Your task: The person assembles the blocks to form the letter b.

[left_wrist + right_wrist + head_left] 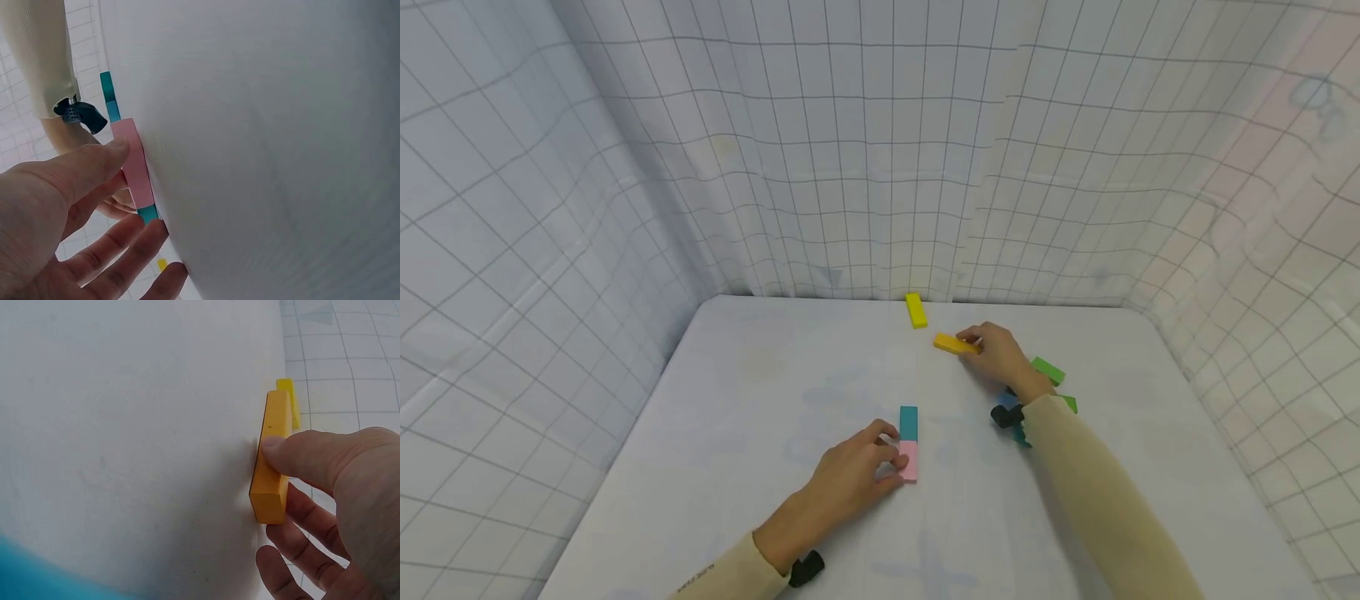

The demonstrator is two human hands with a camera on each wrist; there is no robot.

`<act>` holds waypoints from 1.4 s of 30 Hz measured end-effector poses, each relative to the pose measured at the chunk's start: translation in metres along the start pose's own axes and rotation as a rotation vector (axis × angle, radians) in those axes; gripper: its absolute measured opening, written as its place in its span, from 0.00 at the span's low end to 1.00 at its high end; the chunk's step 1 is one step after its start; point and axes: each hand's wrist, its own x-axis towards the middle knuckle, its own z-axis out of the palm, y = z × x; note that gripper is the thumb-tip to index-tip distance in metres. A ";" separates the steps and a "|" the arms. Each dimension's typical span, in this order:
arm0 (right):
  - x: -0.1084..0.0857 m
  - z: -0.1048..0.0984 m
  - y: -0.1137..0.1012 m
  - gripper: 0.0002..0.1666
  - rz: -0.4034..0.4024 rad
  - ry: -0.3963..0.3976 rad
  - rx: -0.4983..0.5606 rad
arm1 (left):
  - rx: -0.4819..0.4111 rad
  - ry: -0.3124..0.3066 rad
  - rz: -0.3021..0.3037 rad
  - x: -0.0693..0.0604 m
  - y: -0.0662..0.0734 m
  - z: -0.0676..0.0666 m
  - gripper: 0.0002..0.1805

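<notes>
A pink block (909, 462) and a teal block (908, 423) lie end to end on the white table (760, 367). The left hand (850, 475) is at the pink block's left side; in the left wrist view its thumb and fingers grip the pink block (135, 165). Farther back, the right hand (996, 354) pinches an orange block (953, 343) between thumb and fingers. In the right wrist view the thumb lies on the orange block (271, 453), and a yellow block (286, 387) shows just behind it.
Near the table's back edge lies the yellow block (916, 310). Green blocks (1048, 371), a blue block (1008, 401) and a teal piece (1021, 435) sit by the right wrist, partly hidden by the arm. Grid-patterned white curtains (880, 167) stand around the table.
</notes>
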 end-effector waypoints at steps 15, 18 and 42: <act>-0.008 0.009 0.001 0.24 0.013 0.032 -0.008 | 0.027 -0.020 -0.009 0.000 0.000 0.000 0.07; -0.010 0.008 -0.001 0.24 0.009 0.034 -0.028 | 0.024 -0.011 0.004 0.000 0.000 0.000 0.06; -0.020 0.022 -0.028 0.25 -0.056 0.045 0.002 | 0.017 -0.050 -0.024 0.004 0.000 -0.001 0.08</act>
